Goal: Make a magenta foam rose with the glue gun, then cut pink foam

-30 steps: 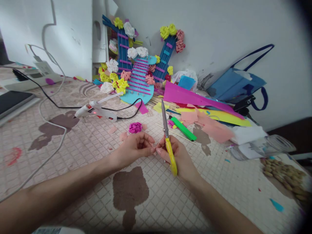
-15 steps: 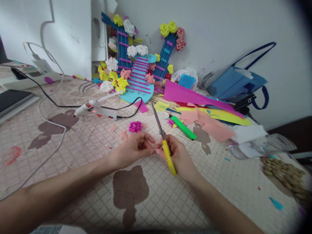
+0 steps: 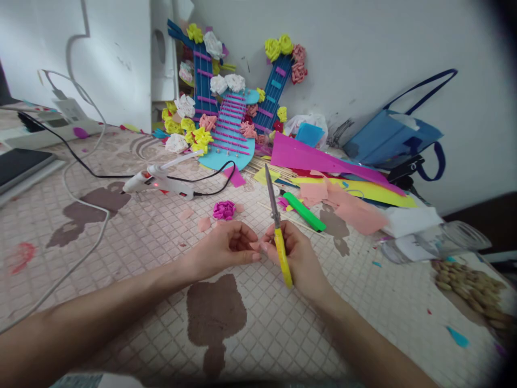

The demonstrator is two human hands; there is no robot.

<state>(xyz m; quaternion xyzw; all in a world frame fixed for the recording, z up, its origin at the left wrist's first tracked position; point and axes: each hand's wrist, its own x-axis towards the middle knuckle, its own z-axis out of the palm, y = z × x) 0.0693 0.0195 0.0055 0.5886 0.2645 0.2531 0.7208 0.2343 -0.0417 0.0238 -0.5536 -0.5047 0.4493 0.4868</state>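
My right hand is closed around a pair of scissors with yellow handles, their blades pointing up and away. Its thumb and forefinger are pinched together at the tips. Close to them, my left hand has its fingers curled in a pinch; whatever is between the fingertips is too small to make out. Just beyond the hands lie a crumpled magenta paper flower and small pale pink paper pieces. To the right of the scissors is a green cutter.
A white glue gun with its red light lit rests at left, its black cord looping behind. Instrument-shaped paper models with paper flowers lean at the back. Coloured paper sheets, a blue bag and a pile of nuts are at right.
The scissors have swung a little to the right and more upright as my right hand turned. My fingertips have shifted slightly; both hands stay close together.
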